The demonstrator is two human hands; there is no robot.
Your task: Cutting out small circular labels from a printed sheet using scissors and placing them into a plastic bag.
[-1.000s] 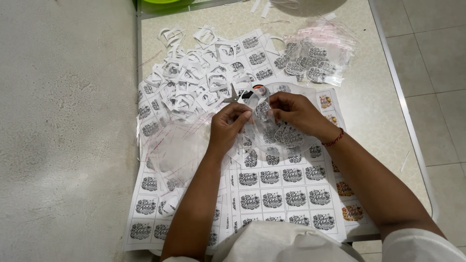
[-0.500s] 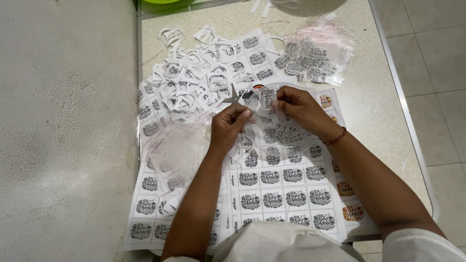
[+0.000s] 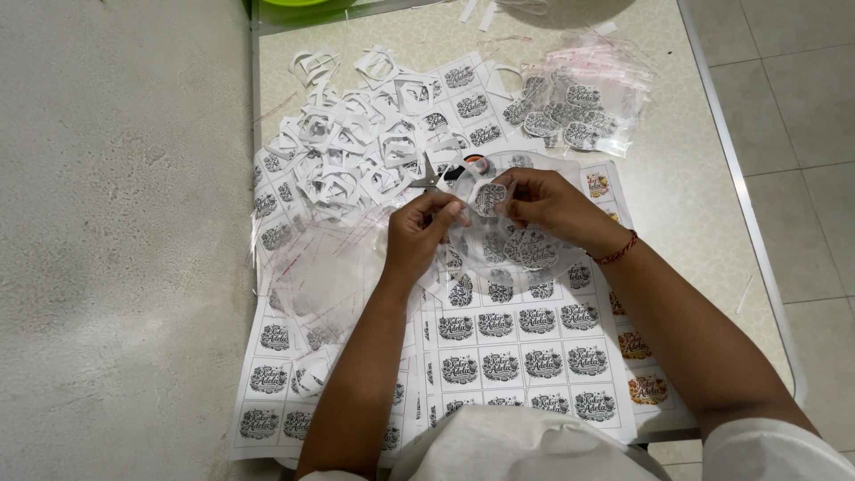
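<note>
Sticker cut-out (image 3: 489, 196) sits pinched between both my hands, just above the middle of the counter (image 3: 695, 205), near its 12 o'clock half. My left hand (image 3: 419, 236) has thumb and fingers pressed together on its left edge; right hand (image 3: 552, 205) nips the other side w/ fingertips closed. Seems a clear little bag is around or under it, but can't tell which, too glassy to read.

It's thin paper, v. light, floppy, creases easy, so I'd judge best held by the edges, not the printed face; the film looks slick and likely to slide.

Out from there: scissors (image 3: 450, 174) lie touching distance at 12 o'clock of my hands, orange handle partly behind my fingers. At 10–11 o'clock a heap of paper offcuts (image 3: 347, 151). At 1 o'clock a pile of bagged stickers (image 3: 579, 98). At 9 o'clock a stack of empty clear bags (image 3: 321, 276), hard to make out edges. Under my forearms, printed sticker sheets (image 3: 525, 347) run to 6 o'clock; lower part hidden by my white top (image 3: 517, 450). Red thread bracelet (image 3: 616, 249) on right wrist. Green thing at top edge is cut off, can't say what.
</note>
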